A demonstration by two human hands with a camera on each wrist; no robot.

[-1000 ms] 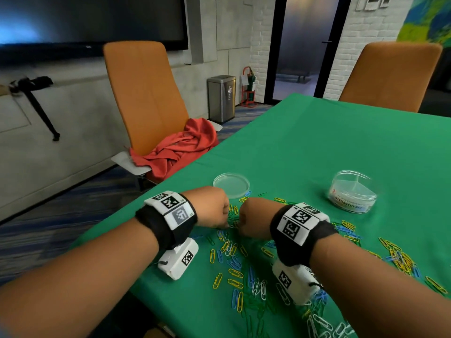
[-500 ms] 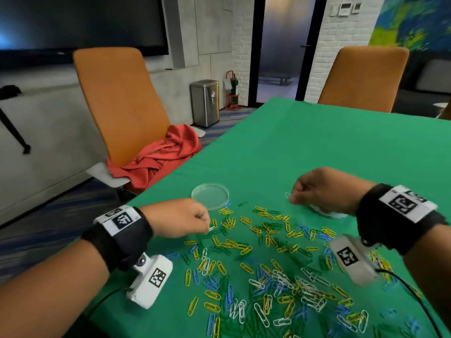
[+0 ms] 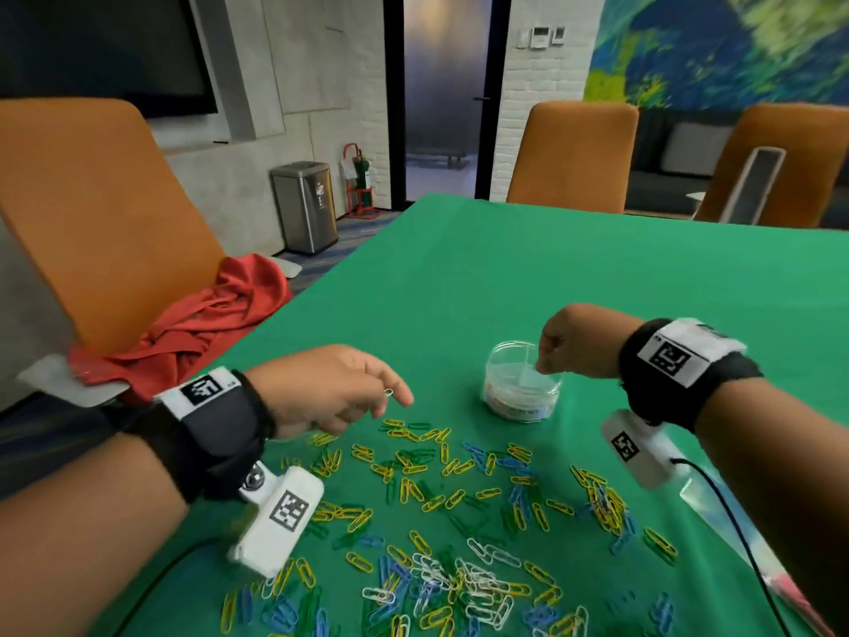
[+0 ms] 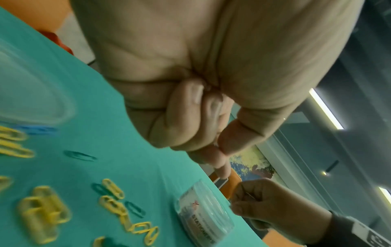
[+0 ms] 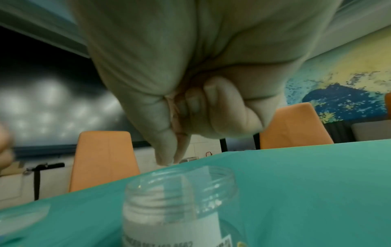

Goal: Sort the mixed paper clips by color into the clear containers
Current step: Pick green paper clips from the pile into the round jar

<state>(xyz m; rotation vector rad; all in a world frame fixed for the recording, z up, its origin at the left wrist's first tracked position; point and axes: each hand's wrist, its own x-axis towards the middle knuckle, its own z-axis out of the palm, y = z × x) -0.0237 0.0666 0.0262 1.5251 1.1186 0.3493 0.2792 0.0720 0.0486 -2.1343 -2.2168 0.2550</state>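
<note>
Right hand (image 3: 576, 342): fingers curled, thumb and forefinger pinched together over the open jar (image 3: 521, 383) at the far right of the counter (image 3: 597, 278); a held clip cannot be made out. Left hand (image 3: 331, 388): pinches a small clip (image 3: 388, 392). Mixed clips (image 3: 459, 521): scattered loose across the near counter. Lid (image 4: 31, 93): far left.

Meeting room: wall screen (image 3: 101, 52), chairs (image 3: 572, 158).
</note>
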